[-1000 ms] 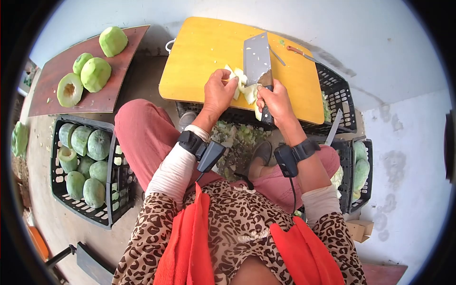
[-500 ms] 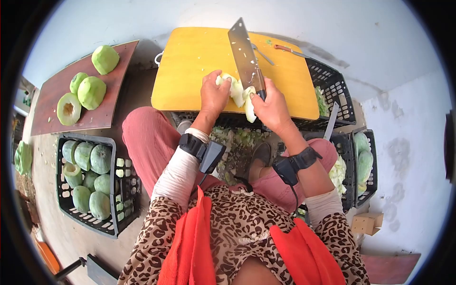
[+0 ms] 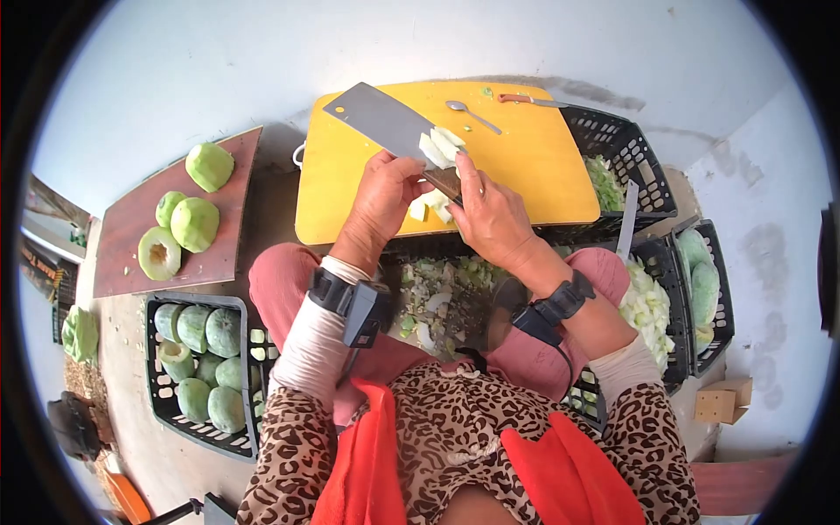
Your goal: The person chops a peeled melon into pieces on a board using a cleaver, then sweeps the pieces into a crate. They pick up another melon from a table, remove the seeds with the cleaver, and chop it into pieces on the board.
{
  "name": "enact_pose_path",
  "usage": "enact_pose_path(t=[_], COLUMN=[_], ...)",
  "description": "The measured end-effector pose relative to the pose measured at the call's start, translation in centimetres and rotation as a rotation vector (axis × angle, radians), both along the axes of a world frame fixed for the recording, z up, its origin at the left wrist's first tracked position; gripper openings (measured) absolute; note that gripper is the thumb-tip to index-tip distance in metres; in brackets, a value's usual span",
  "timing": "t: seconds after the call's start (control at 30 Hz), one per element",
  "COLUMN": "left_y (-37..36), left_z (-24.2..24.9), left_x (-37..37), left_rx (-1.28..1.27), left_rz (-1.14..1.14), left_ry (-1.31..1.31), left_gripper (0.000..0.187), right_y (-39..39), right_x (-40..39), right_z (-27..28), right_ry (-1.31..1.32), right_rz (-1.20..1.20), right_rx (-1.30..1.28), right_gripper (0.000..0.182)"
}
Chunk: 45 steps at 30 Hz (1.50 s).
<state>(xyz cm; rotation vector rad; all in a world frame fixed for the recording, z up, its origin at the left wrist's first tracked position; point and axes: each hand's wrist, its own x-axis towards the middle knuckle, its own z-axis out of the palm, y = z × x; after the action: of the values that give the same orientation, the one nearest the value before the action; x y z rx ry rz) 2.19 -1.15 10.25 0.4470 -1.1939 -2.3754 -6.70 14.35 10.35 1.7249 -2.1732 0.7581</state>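
My right hand [image 3: 494, 214] is closed round the dark handle of a cleaver [image 3: 381, 122], its wide blade tilted flat over the yellow board [image 3: 346, 214] and pointing up-left. Several pale cut melon pieces [image 3: 442, 144] rest on or against the blade near the handle. Beside that end of the blade, my left hand [image 3: 385, 197] is closed in a pinch; what lies between its fingers is hidden. More pale pieces [image 3: 429, 208] lie below the handle, between my hands. A spoon [image 3: 475, 116] and an orange-handled knife [image 3: 529, 101] lie farther back on the board.
Peeled green melons [image 3: 194, 223] sit on a brown board [image 3: 118, 262] at left, above a black crate [image 3: 197, 437] of unpeeled ones. At right stand a crate with green shreds [image 3: 604, 184], a crate of white pieces [image 3: 646, 302] with an upright blade [image 3: 627, 219], and another melon crate [image 3: 726, 324].
The cleaver has swung left from nearly upright to flat, and pale pieces now show on it. My left hand has moved from the melon pieces to the cleaver's handle end. The view has shifted.
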Motion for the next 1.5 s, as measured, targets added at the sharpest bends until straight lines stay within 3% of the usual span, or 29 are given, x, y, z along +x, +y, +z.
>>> enact_pose_path(t=[0.27, 0.4, 0.53, 0.73, 0.77, 1.07, 1.27, 1.33, 1.4, 1.47, 1.5], left_y=[-3.6, -3.6, -3.1, -3.1, -3.2, -3.5, -4.8, -4.6, -6.8, -8.2, -8.8], left_z=[4.7, 4.9, 3.4, 3.4, 3.5, 3.5, 3.3, 3.8, 2.8, 2.6, 2.6], left_x=[0.1, -0.1, -0.4, -0.8, -0.9, -1.6, -1.1, -0.7, -0.2, 0.5, 0.9], left_rx=[-0.182, -0.273, -0.227, -0.317, -0.326, -0.267, -0.163, -0.044, -0.081, -0.041, -0.036], left_rz=[-0.051, -0.13, -0.181, -0.157, -0.168, -0.222, -0.201, -0.14, -0.185, -0.183, -0.267], left_ry=[-0.075, -0.123, -0.123, -0.207, -0.214, -0.222, -0.103, -0.089, -0.061, -0.065, -0.018], left_gripper=[0.023, 0.025, 0.024, 0.022, 0.022, 0.021, 0.018, 0.016, 0.014, 0.011, 0.011], right_y=[-2.0, -3.6, -5.0, -6.1, -5.7, -4.7, -0.3, 3.2, 7.3, 12.4, 15.1], right_x=[-1.9, -3.2, -3.6, -5.3, -5.7, -8.8, -12.0, -13.0, -13.7, -15.7, -15.8], right_z=[3.5, 3.2, 1.6, 1.5, 1.9, 0.2, -0.4, 1.3, 3.0, 2.5, 2.5], right_ry=[-0.164, -0.402, -0.468, -0.884, -1.128, -1.507, -1.496, -1.341, -1.208, -0.967, -0.807], right_rz=[-0.069, -0.048, -0.117, -0.096, -0.072, 0.056, 0.095, -0.034, -0.187, -0.495, -0.669], right_rx=[-0.241, -0.227, -0.079, 0.028, 0.09, -0.058, -0.13, -0.211, -0.288, -0.347, -0.249], right_gripper=[0.065, 0.073, 0.086, 0.075, 0.066, 0.037, 0.029, 0.032, 0.035, 0.03, 0.028])
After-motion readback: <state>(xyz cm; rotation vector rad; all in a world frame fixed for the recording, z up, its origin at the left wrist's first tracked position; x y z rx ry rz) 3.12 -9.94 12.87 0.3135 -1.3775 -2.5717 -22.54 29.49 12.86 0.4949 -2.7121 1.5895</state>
